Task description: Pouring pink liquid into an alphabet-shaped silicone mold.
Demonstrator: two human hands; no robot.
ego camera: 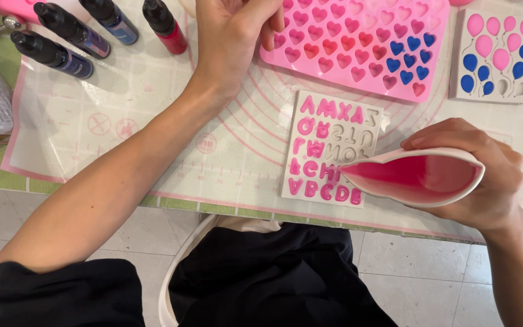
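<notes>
Above letter mould [331, 148], right hand [476, 178] squeezing cup [419, 177]

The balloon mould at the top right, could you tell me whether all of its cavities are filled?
No, the balloon mould has two unfilled white cavities at its lower right corner.

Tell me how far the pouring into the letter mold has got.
Done: most letters in the white letter mold hold pink liquid, including the top row and bottom rows. In hand: the right hand squeezes a soft white cup of pink liquid, its spout over the mold's lower right side; the left hand rests on the pink heart mold. Left: several letters in the middle right rows look unfilled.
</notes>
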